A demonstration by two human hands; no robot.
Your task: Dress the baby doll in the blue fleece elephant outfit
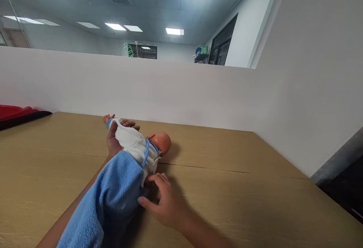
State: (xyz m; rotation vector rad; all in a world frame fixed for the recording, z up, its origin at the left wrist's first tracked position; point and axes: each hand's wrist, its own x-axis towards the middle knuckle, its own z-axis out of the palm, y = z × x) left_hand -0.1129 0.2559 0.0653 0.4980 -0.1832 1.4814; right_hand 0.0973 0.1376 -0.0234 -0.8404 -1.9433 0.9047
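A baby doll (133,142) in a white and blue fleecy outfit is held above the tabletop. Its bare head (163,143) points right, turned away from me, and one small doll hand sticks out at the far left. A blue cord runs around its neck area, and blue cloth (113,187) hangs down toward me. My left hand (114,140) is closed around the doll's white sleeve, with the thumb on the near side and the fingers beyond. Beside the doll's lower side, my right hand (166,200) has thumb and fingers apart, fingertips at the white cloth's edge; whether they touch is unclear.
A brown wooden table (221,187) with a seam across it spreads out before me. Behind it stands a white wall (181,93) with a wide window opening above. A red item (17,112) with a black edge is at the far left.
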